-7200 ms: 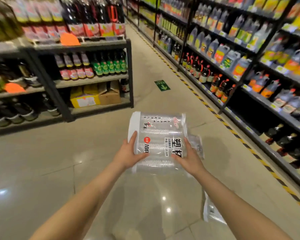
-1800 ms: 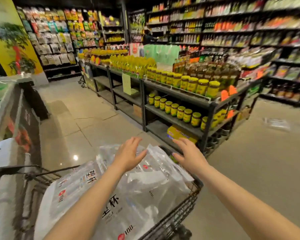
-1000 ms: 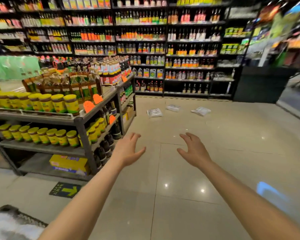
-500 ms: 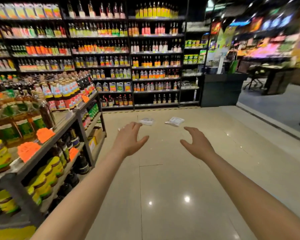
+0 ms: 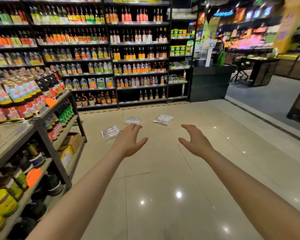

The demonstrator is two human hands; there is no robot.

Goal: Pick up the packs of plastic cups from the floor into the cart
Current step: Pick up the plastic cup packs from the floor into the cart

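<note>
Three clear packs of plastic cups lie on the tiled floor ahead: a left pack (image 5: pixel 109 132), a middle pack (image 5: pixel 133 120) and a right pack (image 5: pixel 163 119). My left hand (image 5: pixel 129 141) is stretched forward with fingers relaxed and holds nothing; its fingertips overlap the middle pack in the view, well short of it. My right hand (image 5: pixel 194 140) is held out beside it, fingers loosely spread and empty. The cart is out of view.
A low shelf unit (image 5: pixel 42 129) of bottles and jars runs along my left. A tall wall of bottle shelves (image 5: pixel 114 54) stands behind the packs, with a yellow-black floor stripe at its foot. A dark counter (image 5: pixel 210 84) stands at the back right.
The packs I carried went into the cart and both hands came away empty. My view has since turned from the cart toward the floor packs, which now look closer.
</note>
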